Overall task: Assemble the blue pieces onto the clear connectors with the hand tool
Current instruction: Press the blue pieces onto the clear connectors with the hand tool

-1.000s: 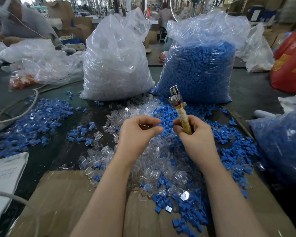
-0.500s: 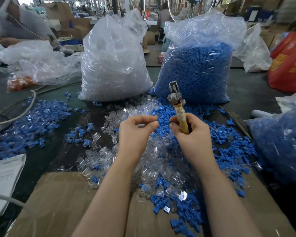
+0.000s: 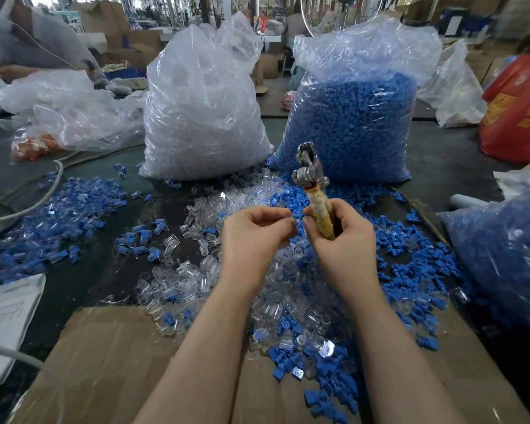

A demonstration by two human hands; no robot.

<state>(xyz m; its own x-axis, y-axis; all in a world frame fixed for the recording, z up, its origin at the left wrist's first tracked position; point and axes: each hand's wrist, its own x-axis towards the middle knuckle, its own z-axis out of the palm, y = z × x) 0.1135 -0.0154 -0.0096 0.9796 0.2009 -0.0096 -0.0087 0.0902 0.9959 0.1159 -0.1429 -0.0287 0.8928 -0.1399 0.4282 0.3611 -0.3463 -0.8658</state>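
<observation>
Two big bags stand at the back of the tabletop [image 3: 441,166]: one bag of clear connectors [image 3: 202,111], one bag of blue pieces [image 3: 349,127]. Loose blue and clear parts, too many for counting, lie in front. One hand tool [image 3: 314,194], metal head and yellowish handle, stands upright in the right hand [image 3: 343,240], whose fingers grasp the handle. The left hand [image 3: 254,234] pinches something too small to tell.

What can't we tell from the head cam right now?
- Left hand: fingers curl toward the palm, hiding whatever they pinch.
- Hand tool: lower handle buried in the right hand; whether its metal head is loaded is too small to tell.
- Paper sheet: cut off by the left edge, writing too blurred to read.
</observation>
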